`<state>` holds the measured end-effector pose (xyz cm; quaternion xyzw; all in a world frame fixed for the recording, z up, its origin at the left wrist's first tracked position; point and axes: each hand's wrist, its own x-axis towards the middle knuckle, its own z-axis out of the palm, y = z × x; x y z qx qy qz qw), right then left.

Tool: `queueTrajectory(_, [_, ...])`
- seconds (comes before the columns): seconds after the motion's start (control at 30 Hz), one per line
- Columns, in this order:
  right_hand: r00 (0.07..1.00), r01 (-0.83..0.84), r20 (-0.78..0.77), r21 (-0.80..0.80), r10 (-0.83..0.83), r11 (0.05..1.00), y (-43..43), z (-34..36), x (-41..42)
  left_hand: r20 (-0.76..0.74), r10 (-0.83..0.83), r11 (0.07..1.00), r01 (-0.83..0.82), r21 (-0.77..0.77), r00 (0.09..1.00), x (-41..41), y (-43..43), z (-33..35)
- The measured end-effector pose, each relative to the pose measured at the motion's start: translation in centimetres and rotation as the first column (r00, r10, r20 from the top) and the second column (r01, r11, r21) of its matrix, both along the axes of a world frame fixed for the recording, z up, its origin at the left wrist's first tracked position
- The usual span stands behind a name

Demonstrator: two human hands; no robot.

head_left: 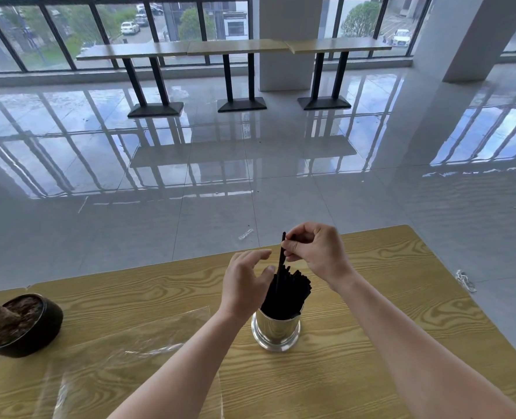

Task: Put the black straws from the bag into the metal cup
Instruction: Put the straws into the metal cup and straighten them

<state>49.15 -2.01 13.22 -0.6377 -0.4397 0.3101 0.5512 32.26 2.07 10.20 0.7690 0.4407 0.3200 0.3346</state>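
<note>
A shiny metal cup (276, 332) stands on the wooden table (371, 297), packed with a bundle of black straws (290, 291) that lean to the right. My right hand (314, 252) is above the cup and pinches one black straw (282, 252) near its top; the straw's lower end is among the others. My left hand (244, 282) hovers just left of the bundle with fingers apart, thumb close to the straws, holding nothing. The clear plastic bag (135, 352) lies flat on the table to the left of the cup.
A black pot with a plant stump (20, 325) sits near the table's left edge. Beyond the table's far edge lies glossy tiled floor with scraps of plastic (246, 234). Long tables (235, 46) stand by the windows far off.
</note>
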Motion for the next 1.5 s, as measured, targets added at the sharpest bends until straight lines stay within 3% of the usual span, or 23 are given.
queueTrajectory(0.17, [0.999,-0.004,0.037,0.042,0.002,0.999,0.0,1.1,-0.3,0.032,-0.099,0.995,0.099,0.004,0.995,1.1,0.0,1.1])
queueTrajectory(0.33, [0.996,-0.012,0.09,0.052,0.007,0.999,0.4,1.8,-0.6,0.053,-0.089,0.995,0.087,0.043,0.995,1.9,0.8,1.8])
queueTrajectory(0.5, [0.997,-0.069,0.043,0.062,0.067,0.996,0.2,2.5,-1.0,0.048,-0.049,0.995,0.045,0.086,0.998,1.7,1.1,1.8])
queueTrajectory(0.57, [0.995,-0.09,0.058,0.071,0.086,0.993,-0.3,2.8,-0.9,0.102,-0.017,0.996,0.008,0.09,0.995,1.2,1.2,2.2])
queueTrajectory(0.63, [0.996,-0.05,0.081,0.082,0.043,0.995,-1.1,2.6,-0.5,0.223,0.048,0.999,-0.042,-0.03,0.974,0.5,1.6,2.9])
queueTrajectory(0.8, [0.991,0.131,-0.022,-0.002,-0.131,0.991,-3.2,-0.4,-0.1,0.552,0.293,0.926,-0.088,-0.367,0.78,-2.0,2.6,4.6])
queueTrajectory(0.93, [0.99,0.136,0.039,-0.05,-0.134,0.989,-3.9,-2.2,-1.7,0.669,0.487,0.805,0.009,-0.593,0.561,-3.8,3.0,5.5])
queueTrajectory(1.03, [0.993,0.074,-0.084,-0.047,-0.078,0.996,-3.9,-2.1,-3.8,0.679,0.598,0.694,0.149,-0.704,0.426,-4.4,2.7,5.5])
queueTrajectory(1.2, [0.95,0.156,-0.275,0.001,-0.15,0.988,-3.4,-1.5,-6.7,0.629,0.688,0.611,0.179,-0.771,0.363,-4.2,1.1,4.7])
queueTrajectory(1.37, [0.956,0.126,-0.271,0.014,-0.117,0.992,-3.8,-1.0,-7.5,0.61,0.713,0.573,0.214,-0.791,0.346,-3.4,-0.4,3.9])
queueTrajectory(1.5, [0.869,0.171,-0.474,0.012,-0.145,0.985,-5.3,-0.5,-6.1,0.573,0.763,0.513,0.258,-0.819,0.3,-2.8,-0.5,3.8])
